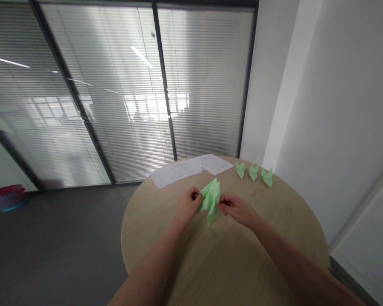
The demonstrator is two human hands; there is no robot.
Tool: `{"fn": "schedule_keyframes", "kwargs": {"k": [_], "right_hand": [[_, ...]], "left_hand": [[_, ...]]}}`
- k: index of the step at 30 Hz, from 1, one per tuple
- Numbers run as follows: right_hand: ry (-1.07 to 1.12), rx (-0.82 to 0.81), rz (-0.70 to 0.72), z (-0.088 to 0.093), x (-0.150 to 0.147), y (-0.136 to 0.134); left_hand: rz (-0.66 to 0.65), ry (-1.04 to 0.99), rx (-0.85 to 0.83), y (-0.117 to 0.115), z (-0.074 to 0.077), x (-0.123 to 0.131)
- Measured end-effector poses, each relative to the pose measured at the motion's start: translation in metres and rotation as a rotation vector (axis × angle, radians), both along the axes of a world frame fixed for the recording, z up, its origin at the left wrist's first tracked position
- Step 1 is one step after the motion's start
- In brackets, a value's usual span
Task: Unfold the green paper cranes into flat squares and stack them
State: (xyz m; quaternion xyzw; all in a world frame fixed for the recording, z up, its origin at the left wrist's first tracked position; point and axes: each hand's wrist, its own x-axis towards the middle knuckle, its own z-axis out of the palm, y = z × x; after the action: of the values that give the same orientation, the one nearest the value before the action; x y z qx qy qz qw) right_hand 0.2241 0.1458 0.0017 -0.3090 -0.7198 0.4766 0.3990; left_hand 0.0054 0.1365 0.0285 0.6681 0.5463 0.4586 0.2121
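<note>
Paper (210, 196), light green, creased into a pointed, pleated form, stands at 12 o'clock from the wearer, over the round, pale wood-grain table (223, 259); whether its lowest tip touches the surface, I cannot tell. At its 9 o'clock side the bare left hand (189, 206) grips an edge between thumb and curled fingers; at 3 o'clock the bare right hand (234, 208) pinches the opposite edge with its fingertips. The step in hand looks like shaping or opening out the folds, with the form still loose and uneven. The next move seems to call for a steady left hold while the right fingertips work the crease gently, since thin paper could tear. Toward 1 o'clock on the table sit three small, light-green, folded-paper pieces (253, 172); toward 11 o'clock lie white printed paper sheets (175, 172).
</note>
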Motion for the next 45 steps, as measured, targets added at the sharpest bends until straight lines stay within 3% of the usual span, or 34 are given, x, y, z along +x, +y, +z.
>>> {"fn": "schedule_keyframes", "kwargs": {"k": [7, 14, 22, 26, 38, 45], "right_hand": [[0.052, 0.121, -0.178, 0.002, 0.012, 0.007], [-0.150, 0.506, -0.301, 0.016, 0.026, 0.002], [-0.264, 0.702, -0.371, 0.025, 0.046, 0.006], [-0.340, 0.779, -0.431, 0.025, 0.058, 0.013], [-0.349, 0.771, -0.468, 0.020, 0.061, 0.017], [-0.404, 0.648, -0.267, 0.016, 0.049, 0.015]], "left_hand": [[0.078, -0.124, -0.089, 0.006, 0.001, -0.008], [0.097, -0.368, -0.266, 0.013, 0.001, -0.021], [0.140, -0.283, -0.171, 0.021, 0.000, -0.035], [0.124, -0.341, -0.187, 0.024, 0.000, -0.038], [0.057, -0.332, -0.216, 0.024, -0.001, -0.043], [-0.057, -0.182, -0.189, 0.031, -0.029, -0.028]]}}
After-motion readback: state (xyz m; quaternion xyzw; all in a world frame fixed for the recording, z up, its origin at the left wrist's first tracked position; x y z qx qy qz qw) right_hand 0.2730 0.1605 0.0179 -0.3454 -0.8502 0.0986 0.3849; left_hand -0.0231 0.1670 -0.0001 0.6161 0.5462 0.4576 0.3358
